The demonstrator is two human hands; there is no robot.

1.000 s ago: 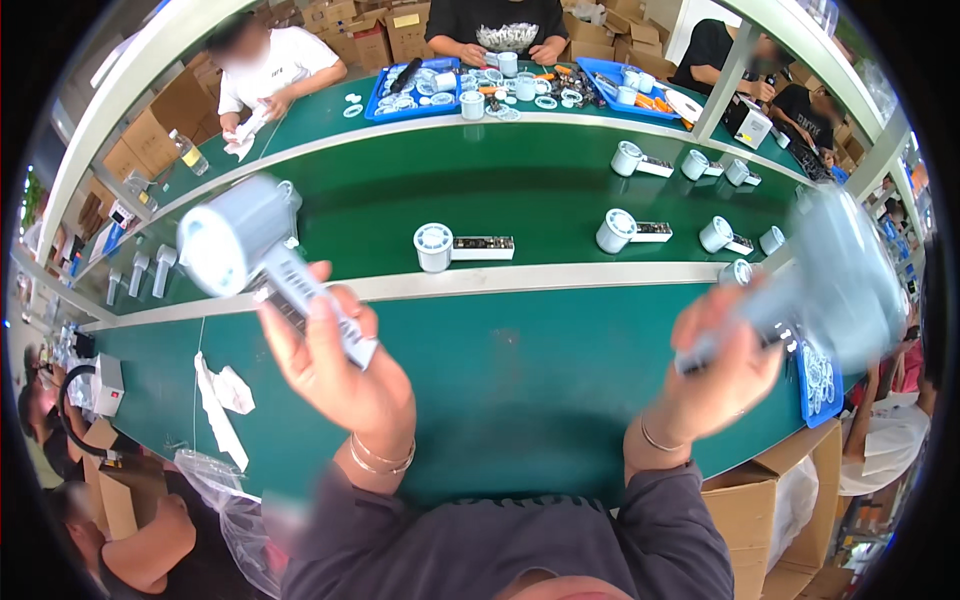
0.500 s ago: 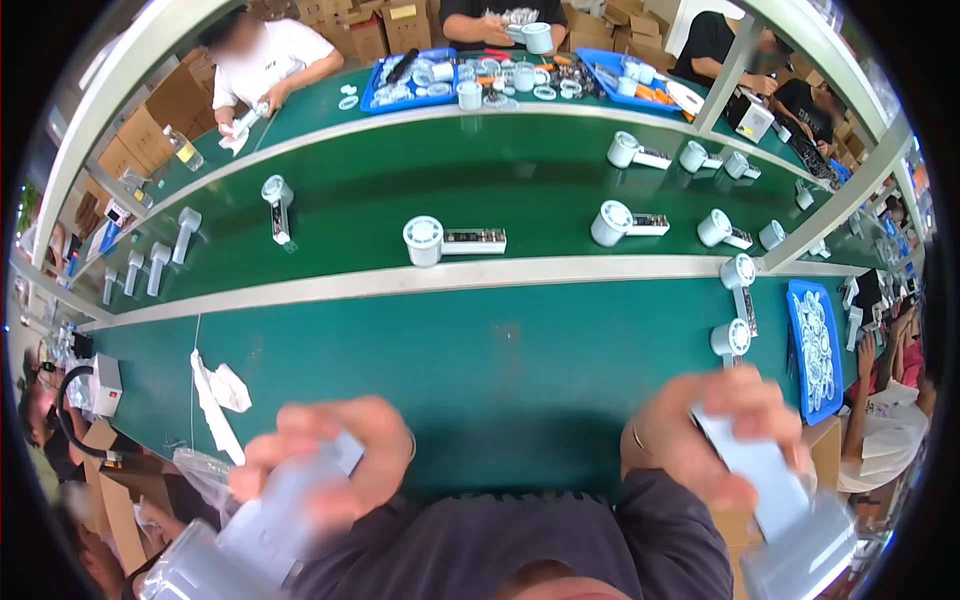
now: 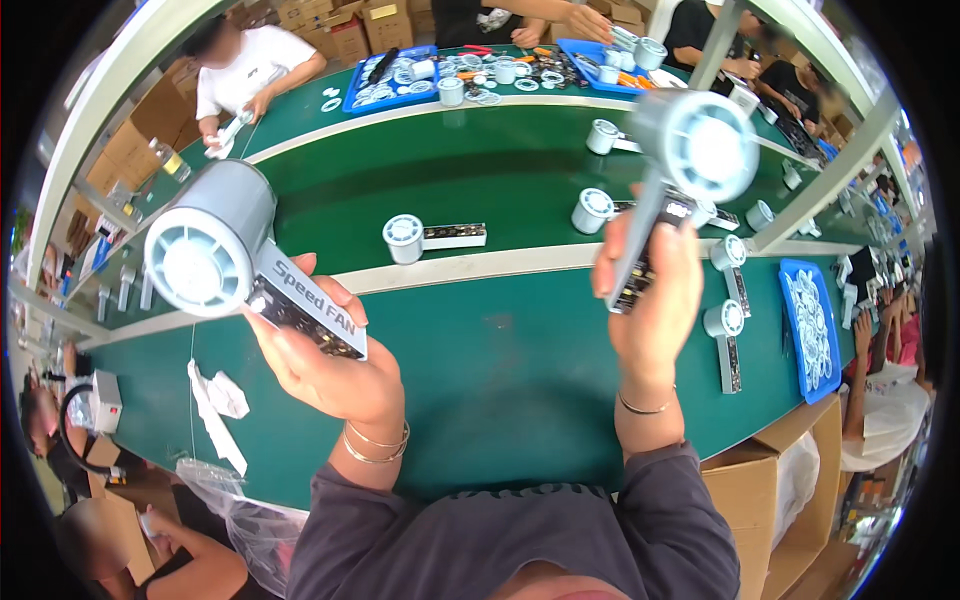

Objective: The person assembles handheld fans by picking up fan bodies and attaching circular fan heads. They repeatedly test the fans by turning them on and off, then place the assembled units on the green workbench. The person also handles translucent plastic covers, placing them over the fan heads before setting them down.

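Observation:
My left hand is wrapped round the handle of a grey handheld fan. Its round head, with a pale slotted grille, tilts up to the left, and the handle's open side shows a dark circuit board. In my right hand is a second handheld fan, held upright, its head slightly blurred and its handle also open on a circuit board. Both fans are raised above the bench. Two more such fans, a nearer one and a farther one, lie on the bench right of my right hand.
Across the green bench runs a raised shelf edge; fans stand on the green surface behind it. At right are a blue tray of pale rings and a cardboard box. A white cloth lies left. Several people work around.
Both hands have risen from low beside my body, bringing the two fans up over the bench with their heads now upward. The far co-worker's arm has reached toward the right-hand blue tray.

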